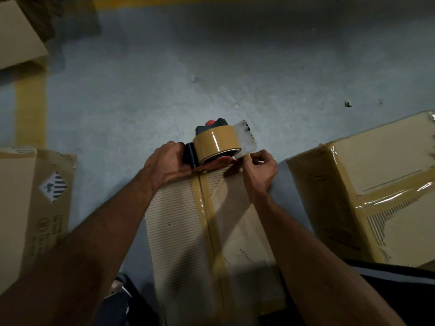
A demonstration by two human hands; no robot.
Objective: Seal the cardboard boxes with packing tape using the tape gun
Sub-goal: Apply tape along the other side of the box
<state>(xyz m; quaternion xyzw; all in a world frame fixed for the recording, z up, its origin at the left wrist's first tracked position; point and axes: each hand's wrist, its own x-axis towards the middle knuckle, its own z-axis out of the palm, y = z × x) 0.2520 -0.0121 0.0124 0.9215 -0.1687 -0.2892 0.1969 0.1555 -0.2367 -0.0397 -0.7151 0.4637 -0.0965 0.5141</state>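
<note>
**Tape gun at the far edge of the centre box**

The left hand (pixel 168 161) has its grip wrapped round the black handle of the tape gun (pixel 215 143); the fingers curl over it and hide most of it. The right hand (pixel 259 171) pinches the tape end just below the gun's clear flap, thumb and fingertips pressed together at the box's far right corner.

The tape gun sits at the 12 o'clock end of the cardboard box (pixel 211 231), its roll of brown tape (pixel 217 143) lying with its axis roughly across the box, handle toward 9 o'clock and the clear flap toward 3 o'clock. The cutting edge is lost beneath the roll and cannot be made out.

The box's long axis runs from 6 to 12 o'clock, with a tape strip (pixel 207 208) down its centre seam. Its near end is cut off by the frame and shadowed by the arms.

At 3 o'clock stands a taped box (pixel 376 184), partly cut off; at 9 o'clock another box (pixel 30 208) bears a striped diamond label. All rest on the grey floor (pixel 211 67).
</note>
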